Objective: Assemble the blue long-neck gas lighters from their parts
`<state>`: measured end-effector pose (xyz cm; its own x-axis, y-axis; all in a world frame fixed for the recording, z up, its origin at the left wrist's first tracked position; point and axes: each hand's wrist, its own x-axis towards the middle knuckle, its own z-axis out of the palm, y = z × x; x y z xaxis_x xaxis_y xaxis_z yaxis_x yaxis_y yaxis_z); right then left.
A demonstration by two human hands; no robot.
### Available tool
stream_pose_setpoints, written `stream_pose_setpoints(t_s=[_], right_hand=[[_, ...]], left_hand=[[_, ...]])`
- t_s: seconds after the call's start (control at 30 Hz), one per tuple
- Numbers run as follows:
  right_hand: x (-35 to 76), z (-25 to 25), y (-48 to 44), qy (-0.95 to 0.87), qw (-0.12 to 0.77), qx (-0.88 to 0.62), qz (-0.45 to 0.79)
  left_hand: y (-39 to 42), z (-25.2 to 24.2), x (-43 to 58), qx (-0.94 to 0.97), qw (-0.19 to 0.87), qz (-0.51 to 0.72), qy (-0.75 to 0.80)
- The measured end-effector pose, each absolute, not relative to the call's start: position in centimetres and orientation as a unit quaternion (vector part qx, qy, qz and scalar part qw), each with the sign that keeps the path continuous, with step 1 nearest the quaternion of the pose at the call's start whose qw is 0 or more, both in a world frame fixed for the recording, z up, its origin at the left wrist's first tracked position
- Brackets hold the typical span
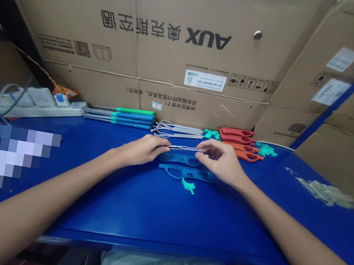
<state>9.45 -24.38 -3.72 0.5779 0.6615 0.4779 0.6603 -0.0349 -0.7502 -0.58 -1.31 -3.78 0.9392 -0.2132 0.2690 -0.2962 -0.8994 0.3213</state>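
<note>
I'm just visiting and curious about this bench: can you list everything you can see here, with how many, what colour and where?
wire piece: one, silvery, held between both hands
blue handle shells: two, blue, on the table under the hands
green trigger part: one, green, just in front of the shells
finished tools: several, blue and green grips, back left
wire pile: a bundle, silvery, back middle
red handle shells: several, red-orange, back right
green parts pile: a small heap, right of the red shells
clear small parts: a heap, pale, far right
power strip: one, white, back left
cardboard boxes: several, brown, behind
table: one, blue
left hand: one, on the wire's left end
right hand: one, on its right end
</note>
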Motion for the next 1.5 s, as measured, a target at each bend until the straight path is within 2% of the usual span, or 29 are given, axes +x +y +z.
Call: stream_pose_setpoints(t_s=[0.27,0.77,1.5], right_hand=[[9.52,-4.09,-24.45,-0.469,0.477,-0.742,-0.044],[9.27,-3.93,-24.55,-0.504,0.411,-0.755,-0.082],[9.34,-4.16,-24.53,-0.516,0.406,-0.751,-0.067]], left_hand=[[-1.32,-3.90,-0.59,0.972,0.164,0.113,-0.128],[-1.85,-3.42,-0.81,0.967,0.193,0.120,-0.115],[-2.06,-3.64,-0.74,0.961,0.227,0.136,-0.075]])
